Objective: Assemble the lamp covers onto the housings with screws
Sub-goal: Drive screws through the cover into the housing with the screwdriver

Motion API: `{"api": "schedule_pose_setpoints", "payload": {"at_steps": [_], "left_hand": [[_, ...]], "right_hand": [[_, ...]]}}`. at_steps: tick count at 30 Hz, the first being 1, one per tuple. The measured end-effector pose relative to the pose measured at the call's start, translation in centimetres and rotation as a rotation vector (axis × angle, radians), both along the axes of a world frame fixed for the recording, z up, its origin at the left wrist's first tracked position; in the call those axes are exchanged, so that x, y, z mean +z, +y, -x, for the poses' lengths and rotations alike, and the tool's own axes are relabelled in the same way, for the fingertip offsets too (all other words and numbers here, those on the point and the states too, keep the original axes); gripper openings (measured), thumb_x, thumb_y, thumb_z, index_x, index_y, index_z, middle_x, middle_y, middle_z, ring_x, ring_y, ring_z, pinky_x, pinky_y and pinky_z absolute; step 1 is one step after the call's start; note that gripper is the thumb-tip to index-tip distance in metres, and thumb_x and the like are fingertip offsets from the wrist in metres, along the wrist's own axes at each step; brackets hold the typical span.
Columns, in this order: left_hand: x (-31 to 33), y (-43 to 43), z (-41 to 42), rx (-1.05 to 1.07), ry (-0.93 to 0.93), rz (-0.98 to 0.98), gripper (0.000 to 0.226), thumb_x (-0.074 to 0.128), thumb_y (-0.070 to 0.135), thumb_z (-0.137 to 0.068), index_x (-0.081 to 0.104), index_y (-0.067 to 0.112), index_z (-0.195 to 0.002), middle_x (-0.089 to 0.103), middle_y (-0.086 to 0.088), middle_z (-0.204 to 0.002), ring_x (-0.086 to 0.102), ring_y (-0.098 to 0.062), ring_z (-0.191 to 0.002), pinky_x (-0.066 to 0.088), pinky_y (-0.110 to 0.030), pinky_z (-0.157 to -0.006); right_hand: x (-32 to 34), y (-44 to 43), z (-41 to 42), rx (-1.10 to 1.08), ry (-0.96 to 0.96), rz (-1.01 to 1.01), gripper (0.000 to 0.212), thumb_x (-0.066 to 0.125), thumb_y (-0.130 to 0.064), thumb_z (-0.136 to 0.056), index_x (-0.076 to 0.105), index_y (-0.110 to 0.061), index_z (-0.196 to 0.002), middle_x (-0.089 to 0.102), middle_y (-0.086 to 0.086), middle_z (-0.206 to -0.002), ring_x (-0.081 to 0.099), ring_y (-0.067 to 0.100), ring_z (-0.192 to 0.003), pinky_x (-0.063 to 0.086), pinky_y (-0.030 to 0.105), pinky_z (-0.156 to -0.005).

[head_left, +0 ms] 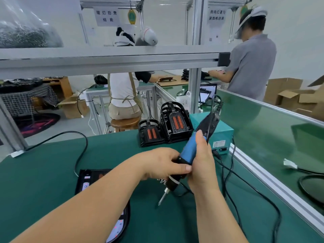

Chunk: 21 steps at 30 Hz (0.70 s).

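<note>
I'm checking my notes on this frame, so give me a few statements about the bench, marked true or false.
The left hand and right hand both grip the blue screwdriver. True.
The bit is seated in the lamp. False: it points at bare green mat, right of the lamp.
Two housing stacks stand beside the teal box. True.
The teal box stands at the bench's left edge. False: it stands at the rear right.

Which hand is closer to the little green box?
Right. The right hand grips the blue screwdriver just in front of the green box; the left hand holds the screwdriver's black lower end, farther left of the box.
</note>
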State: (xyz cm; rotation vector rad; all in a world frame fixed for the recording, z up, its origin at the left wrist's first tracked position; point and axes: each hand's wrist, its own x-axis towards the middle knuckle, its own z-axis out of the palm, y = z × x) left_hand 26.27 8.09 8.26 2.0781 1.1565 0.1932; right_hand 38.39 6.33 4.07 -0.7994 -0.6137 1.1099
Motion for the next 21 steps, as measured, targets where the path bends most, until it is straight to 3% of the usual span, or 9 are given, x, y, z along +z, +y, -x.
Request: {"api": "schedule_pose_setpoints", "payload": {"at_steps": [1, 3, 5, 7, 9, 12, 17, 19, 21], "left_hand": [[0.0, -0.1, 0.2, 0.016, 0.008, -0.034, 0.026, 0.065, 0.044, -0.092, 0.060, 0.021, -0.083, 0.056, 0.010, -0.067, 0.049, -0.005, -0.058, 0.042, -0.026, -0.061], [-0.2, -0.3, 0.4, 0.051, 0.000, -0.110, 0.030, 0.069, 0.047, -0.088, 0.060, 0.018, -0.085, 0.059, 0.007, -0.075, 0.052, -0.009, -0.064, 0.043, -0.028, -0.064], [-0.3, -0.5, 0.7, 0.087, -0.005, -0.194, 0.033, 0.072, 0.048, -0.085, 0.060, 0.017, -0.090, 0.059, 0.003, -0.080, 0.051, -0.012, -0.068, 0.044, -0.030, -0.067], [-0.2, -0.8, 0.9, 0.168, 0.012, -0.307, 0.034, 0.073, 0.050, -0.082, 0.058, 0.019, -0.087, 0.054, 0.006, -0.076, 0.049, -0.012, -0.066, 0.040, -0.028, -0.062], [0.1, -0.8, 1.2, 0.266, 0.042, -0.417, 0.039, 0.073, 0.052, -0.080, 0.058, 0.017, -0.090, 0.053, 0.007, -0.076, 0.051, -0.014, -0.068, 0.039, -0.030, -0.060], [0.8, -0.7, 1.5, 0.378, 0.116, -0.541, 0.041, 0.073, 0.057, -0.077, 0.054, 0.022, -0.087, 0.050, 0.009, -0.076, 0.050, -0.017, -0.071, 0.035, -0.031, -0.057], [1.0, -0.1, 1.1, 0.469, 0.209, -0.679, 0.043, 0.072, 0.060, -0.077, 0.048, 0.026, -0.088, 0.048, 0.010, -0.082, 0.051, -0.021, -0.079, 0.037, -0.032, -0.063], [1.1, 0.1, 1.0, 0.444, 0.229, -0.721, 0.043, 0.073, 0.059, -0.076, 0.048, 0.026, -0.089, 0.048, 0.008, -0.086, 0.051, -0.021, -0.081, 0.037, -0.033, -0.064], [1.5, 0.3, 0.7, 0.342, 0.228, -0.743, 0.041, 0.074, 0.057, -0.077, 0.049, 0.028, -0.091, 0.051, 0.009, -0.091, 0.054, -0.020, -0.087, 0.040, -0.033, -0.068]], "right_hand": [[0.4, -0.2, -0.4, -0.039, -0.122, 0.007, 0.050, 0.063, -0.077, -0.073, 0.059, -0.034, -0.098, 0.067, -0.021, -0.082, 0.065, -0.006, -0.073, 0.051, 0.018, -0.067], [1.2, -0.9, -1.1, -0.146, -0.335, 0.037, 0.060, 0.051, -0.088, -0.070, 0.056, -0.036, -0.099, 0.067, -0.019, -0.081, 0.063, -0.008, -0.070, 0.046, 0.015, -0.060], [1.5, -1.0, -2.0, -0.309, -0.345, 0.118, 0.061, 0.050, -0.084, -0.071, 0.050, -0.035, -0.108, 0.064, -0.006, -0.076, 0.059, 0.004, -0.057, 0.041, 0.021, -0.053], [1.5, -1.0, -3.3, -0.412, -0.056, 0.184, 0.045, 0.059, -0.068, -0.084, 0.049, -0.028, -0.102, 0.051, -0.001, -0.059, 0.041, 0.010, -0.039, 0.032, 0.022, -0.040], [1.2, -1.1, -4.5, -0.353, 0.351, 0.218, 0.023, 0.064, -0.042, -0.094, 0.053, -0.023, -0.087, 0.040, -0.005, -0.055, 0.029, 0.008, -0.032, 0.022, 0.016, -0.035], [0.8, -1.1, -4.7, -0.223, 0.634, 0.273, 0.020, 0.057, -0.011, -0.096, 0.051, -0.018, -0.078, 0.041, -0.006, -0.064, 0.035, 0.003, -0.034, 0.023, 0.014, -0.036], [0.6, -0.6, -2.6, -0.155, 0.723, 0.137, 0.017, 0.055, -0.013, -0.098, 0.051, -0.011, -0.081, 0.059, 0.002, -0.067, 0.061, 0.009, -0.053, 0.044, 0.016, -0.051], [0.5, -0.1, -1.4, -0.009, 0.528, 0.065, 0.017, 0.055, -0.022, -0.098, 0.060, -0.009, -0.088, 0.070, 0.007, -0.087, 0.071, 0.016, -0.081, 0.050, 0.023, -0.073], [0.5, 0.1, -0.3, 0.175, 0.300, -0.005, 0.028, 0.059, -0.034, -0.092, 0.065, -0.013, -0.109, 0.073, 0.002, -0.105, 0.068, 0.014, -0.101, 0.047, 0.028, -0.087]]}}
